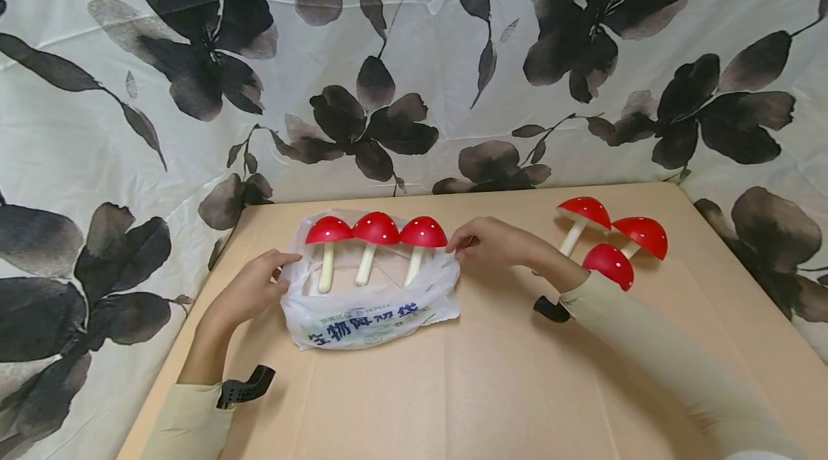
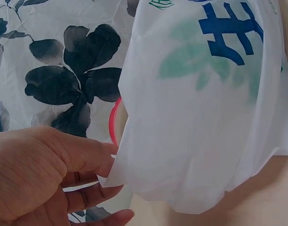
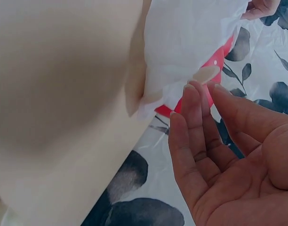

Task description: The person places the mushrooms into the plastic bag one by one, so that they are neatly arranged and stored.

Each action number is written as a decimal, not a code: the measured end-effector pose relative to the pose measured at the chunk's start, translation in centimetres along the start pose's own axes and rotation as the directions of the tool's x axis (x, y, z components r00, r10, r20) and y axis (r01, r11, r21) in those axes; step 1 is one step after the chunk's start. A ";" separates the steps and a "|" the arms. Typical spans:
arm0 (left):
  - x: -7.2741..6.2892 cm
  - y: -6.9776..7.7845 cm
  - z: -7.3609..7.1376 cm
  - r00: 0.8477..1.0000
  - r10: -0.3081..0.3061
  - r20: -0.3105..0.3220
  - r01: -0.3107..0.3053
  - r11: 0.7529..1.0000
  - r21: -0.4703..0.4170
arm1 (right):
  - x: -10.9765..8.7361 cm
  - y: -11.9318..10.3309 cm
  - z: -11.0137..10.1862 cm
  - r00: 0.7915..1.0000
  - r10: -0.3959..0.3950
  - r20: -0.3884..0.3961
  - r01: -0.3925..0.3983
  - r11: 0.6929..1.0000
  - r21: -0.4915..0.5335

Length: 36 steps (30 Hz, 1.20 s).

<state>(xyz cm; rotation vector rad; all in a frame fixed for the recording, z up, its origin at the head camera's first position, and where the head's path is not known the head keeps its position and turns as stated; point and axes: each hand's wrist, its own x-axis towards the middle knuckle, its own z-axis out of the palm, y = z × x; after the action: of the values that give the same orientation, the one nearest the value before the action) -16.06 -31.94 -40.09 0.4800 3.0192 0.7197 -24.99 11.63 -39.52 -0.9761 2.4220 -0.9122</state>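
Note:
A white plastic bag [image 1: 382,327] with blue printed characters lies on the table. Three model mushrooms with glossy red, white-dotted caps and pale stems rest in a row at its opening: a left mushroom [image 1: 328,230], a middle mushroom [image 1: 376,228] and a right mushroom [image 1: 423,231]. My left hand [image 1: 249,287] pinches the bag's left edge between thumb and fingers; in the left wrist view the bag [image 2: 191,127] hangs from those fingertips. At the opposite edge, my right hand [image 1: 494,241] pinches the bag beside the right mushroom, thumb and fingertips together.
Three more red-capped mushrooms [image 1: 640,236] lie grouped on the table's right side, beyond my right forearm. The tan table [image 1: 504,388] ends at a floral cloth [image 1: 479,86] behind and on both sides. Each wrist wears a black strap mount [image 1: 246,387].

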 end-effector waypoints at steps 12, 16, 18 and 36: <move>0.1 0.1 -0.1 1.000 0.006 -0.003 -0.006 1.000 0.016 | -2.6 1.4 -1.7 0.998 0.027 -0.057 -0.025 0.999 0.020; 0.2 0.3 -0.1 1.000 -0.005 0.005 0.005 1.000 0.016 | -3.7 2.1 -2.4 0.993 0.083 -0.082 -0.081 0.996 0.025; 0.3 0.3 0.0 1.000 -0.010 0.008 0.010 1.000 0.012 | -4.4 2.4 -2.8 0.989 0.109 -0.098 -0.106 0.994 0.030; 0.7 0.7 0.0 1.000 -0.011 0.017 0.011 1.000 0.020 | -9.2 5.2 -5.0 0.973 0.185 -0.137 -0.178 0.982 0.060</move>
<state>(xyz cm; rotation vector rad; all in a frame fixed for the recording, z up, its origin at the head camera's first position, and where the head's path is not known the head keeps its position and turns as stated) -16.51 -31.13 -39.77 0.4669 3.0130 0.6820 -23.83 23.26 -38.59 -0.6797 2.5443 -0.9979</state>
